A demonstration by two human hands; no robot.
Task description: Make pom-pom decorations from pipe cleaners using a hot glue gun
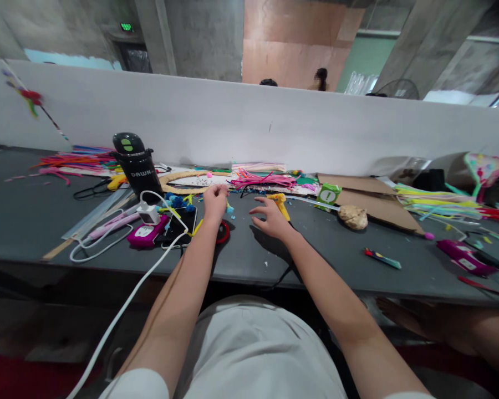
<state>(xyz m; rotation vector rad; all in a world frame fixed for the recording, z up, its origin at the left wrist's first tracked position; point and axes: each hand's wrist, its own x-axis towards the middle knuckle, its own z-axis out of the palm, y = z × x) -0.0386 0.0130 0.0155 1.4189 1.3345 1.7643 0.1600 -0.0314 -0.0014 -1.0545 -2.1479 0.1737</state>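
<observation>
My left hand (215, 204) is closed, its fingertips pinched together above the grey table. A small pale blue and yellow fuzzy piece (229, 209) shows just under those fingertips; whether it is between them I cannot tell. My right hand (270, 219) hovers over the table with its fingers spread and nothing in them. Right behind it lies a yellow glue gun (278, 204) with a long clear glue stick (311, 201) running out to the right. Red-handled scissors (223, 233) are partly hidden by my left wrist.
A black bottle (140, 172) stands at the left behind a magenta box (146, 233) and a white charger (148, 213). Pink pipe cleaners (260, 179) lie at the back. Rightward are a green packet (328, 196), a tan lump (352, 216), cardboard (374, 208) and a cutter knife (382, 259).
</observation>
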